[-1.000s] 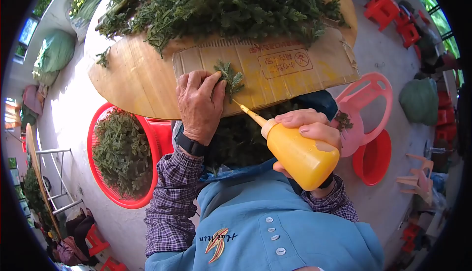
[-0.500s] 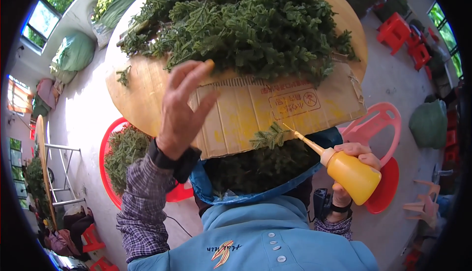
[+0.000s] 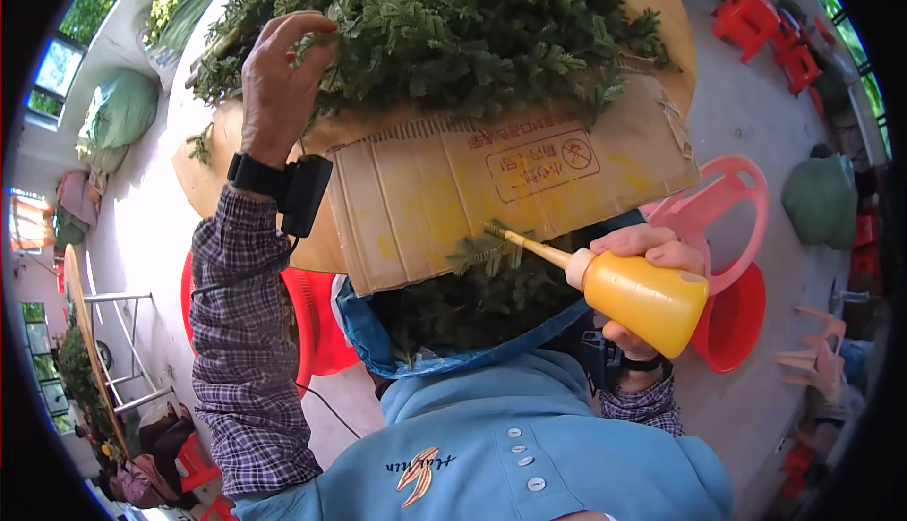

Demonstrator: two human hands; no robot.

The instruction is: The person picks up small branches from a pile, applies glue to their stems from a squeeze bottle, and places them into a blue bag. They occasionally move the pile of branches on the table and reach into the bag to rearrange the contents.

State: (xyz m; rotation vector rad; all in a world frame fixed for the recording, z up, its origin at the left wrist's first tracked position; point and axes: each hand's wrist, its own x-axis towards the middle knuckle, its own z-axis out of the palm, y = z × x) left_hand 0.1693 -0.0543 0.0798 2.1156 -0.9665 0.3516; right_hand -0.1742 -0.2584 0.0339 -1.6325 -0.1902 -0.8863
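With right hand point(image 3: 675, 255) wrapped round yellow bottle point(image 3: 647, 299), left hand point(image 3: 276, 86) at greenery heap point(image 3: 453, 44), grip unclear, could knock sprig point(image 3: 485, 255) off edge of cardboard point(image 3: 425, 200) by jerking nozzle point(image 3: 537, 248) sideways.

Red stools point(image 3: 746, 20) stand on the pale floor point(image 3: 732, 124).

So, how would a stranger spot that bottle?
Find the round wooden table heaped with green sprigs. On the person's side of the cardboard at its near edge, the right hand grips the bottle. Unlike the red tub nearby, it's yellow, with a long, thin nozzle.
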